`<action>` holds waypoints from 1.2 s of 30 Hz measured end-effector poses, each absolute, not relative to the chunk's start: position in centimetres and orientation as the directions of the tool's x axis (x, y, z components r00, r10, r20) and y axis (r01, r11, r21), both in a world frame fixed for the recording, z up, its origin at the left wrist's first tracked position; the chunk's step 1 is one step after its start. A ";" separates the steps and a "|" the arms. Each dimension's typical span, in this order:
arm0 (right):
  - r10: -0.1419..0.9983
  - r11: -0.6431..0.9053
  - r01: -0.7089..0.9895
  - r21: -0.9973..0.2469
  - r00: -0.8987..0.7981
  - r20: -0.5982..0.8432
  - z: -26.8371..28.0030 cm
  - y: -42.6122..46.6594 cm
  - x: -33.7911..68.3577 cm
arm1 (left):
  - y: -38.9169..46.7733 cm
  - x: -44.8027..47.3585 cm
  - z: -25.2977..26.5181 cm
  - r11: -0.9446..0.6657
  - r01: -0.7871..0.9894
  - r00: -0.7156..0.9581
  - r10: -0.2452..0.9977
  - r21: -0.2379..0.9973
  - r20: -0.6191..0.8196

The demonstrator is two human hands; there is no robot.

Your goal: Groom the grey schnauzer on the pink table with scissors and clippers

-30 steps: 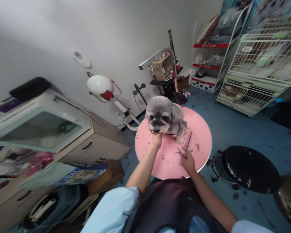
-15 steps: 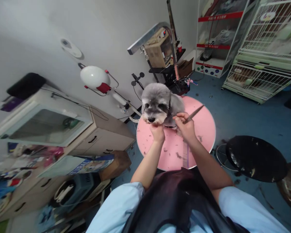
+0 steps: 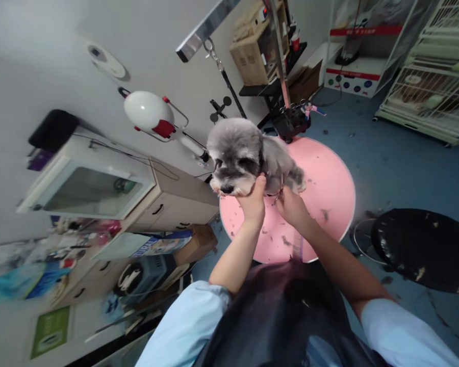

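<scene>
A grey dog [image 3: 235, 145] with a pale muzzle sits on a round pink grooming table [image 3: 329, 178]. My left hand [image 3: 253, 204] is closed under its chin and jaw, thumb up along the cheek. My right hand [image 3: 292, 208] is wrapped round a pair of scissors [image 3: 278, 195] beside the dog's chest and shoulder. The blades point up against the grey coat; the hand hides part of the handles. On the near edge of the table lies a comb [image 3: 297, 246] with a purple back, among scattered tufts of hair.
A metal grooming arm [image 3: 208, 28] with a hanging chain and strap rises behind the dog. To the left stand a white lamp [image 3: 149, 113] and a glass-fronted cabinet [image 3: 95, 191]. A black stool [image 3: 424, 250] is at right, with wire cages [image 3: 432, 97] behind it.
The scissors have swung from pointing up and right to standing upright against the dog's shoulder. My left thumb now lies on the cheek. The view has shifted, and the dog's head appears farther left.
</scene>
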State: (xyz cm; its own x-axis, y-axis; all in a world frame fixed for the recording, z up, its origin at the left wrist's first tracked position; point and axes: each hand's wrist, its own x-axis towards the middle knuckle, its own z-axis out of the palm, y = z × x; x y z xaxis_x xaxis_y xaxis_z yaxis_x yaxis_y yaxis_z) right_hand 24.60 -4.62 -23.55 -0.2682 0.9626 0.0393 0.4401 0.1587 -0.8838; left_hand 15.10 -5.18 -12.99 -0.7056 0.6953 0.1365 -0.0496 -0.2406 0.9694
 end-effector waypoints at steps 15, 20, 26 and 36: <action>0.972 0.052 -0.362 -0.931 -0.195 0.130 -14.0 -2.5 23.0 | -6.2 14.0 -10.4 -0.200 -0.201 -0.572 0.818 0.959 0.051; 0.984 0.096 -0.249 -0.964 -0.122 0.130 -10.7 -2.8 23.0 | -6.3 13.7 -10.8 -0.258 -0.191 -0.570 0.815 0.947 0.107; 0.981 0.125 -0.227 -0.966 -0.118 0.155 -10.4 -4.0 23.5 | -6.5 13.9 -10.5 -0.200 -0.272 -0.504 0.863 0.941 0.038; 0.937 0.083 -0.080 -0.993 -0.332 0.105 -14.5 -6.1 23.5 | -6.7 13.9 -8.8 -0.084 -0.173 -0.637 0.769 0.981 -0.047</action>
State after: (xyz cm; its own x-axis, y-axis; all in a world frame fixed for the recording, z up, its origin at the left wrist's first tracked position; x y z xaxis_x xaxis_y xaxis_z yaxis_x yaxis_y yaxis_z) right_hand 23.48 -6.08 -14.52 -0.3319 0.9375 0.1050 -0.0797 0.0831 -0.9934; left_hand 13.91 -6.73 -8.84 -0.6374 0.7691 -0.0470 -0.1734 -0.0838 0.9813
